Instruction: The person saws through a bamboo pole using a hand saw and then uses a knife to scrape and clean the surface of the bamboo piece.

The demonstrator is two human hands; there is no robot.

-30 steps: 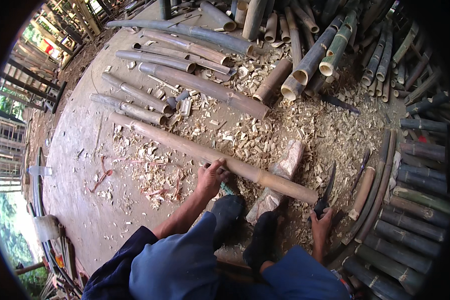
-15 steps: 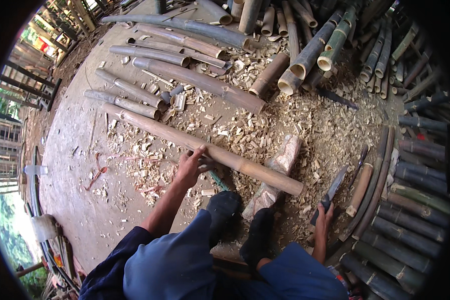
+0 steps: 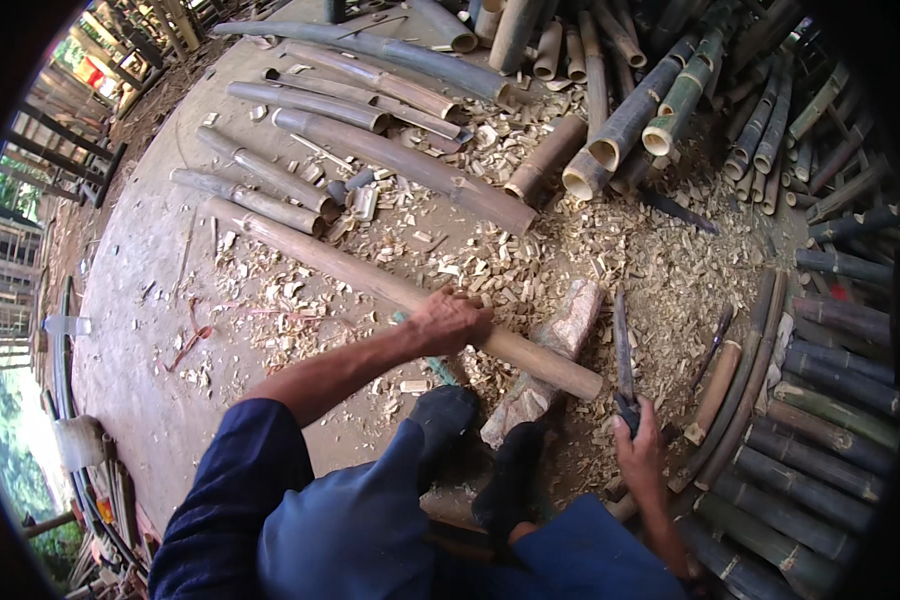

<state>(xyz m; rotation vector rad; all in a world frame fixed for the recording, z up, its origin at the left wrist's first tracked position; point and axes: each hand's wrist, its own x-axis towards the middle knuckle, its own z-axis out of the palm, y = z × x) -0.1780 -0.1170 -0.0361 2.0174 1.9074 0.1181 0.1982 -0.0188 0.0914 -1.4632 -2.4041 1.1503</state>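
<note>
A long brown bamboo pole [image 3: 335, 262] lies slantwise before me, its near right end resting on a pale chopping log [image 3: 570, 315]. From above, my left hand [image 3: 452, 320] is wrapped over the pole, left of the log. My right hand [image 3: 640, 440] grips the dark handle of a large knife [image 3: 624, 350], whose blade points away from me, just right of the pole's end and apart from it. My feet in dark socks stand close to the log's near end.
Wood chips [image 3: 490, 262] cover the ground around the log. Cut bamboo lengths [image 3: 400, 165] lie beyond the pole, and more bamboo [image 3: 630, 130] is piled at the far right. A row of dark bamboo poles [image 3: 820, 450] lines the right side. A short bamboo piece [image 3: 715, 390] lies near my right hand.
My left hand has moved right along the pole, from holding its side to gripping over its top. My right hand has brought the knife left and farther forward, its blade now pointing straight away.
</note>
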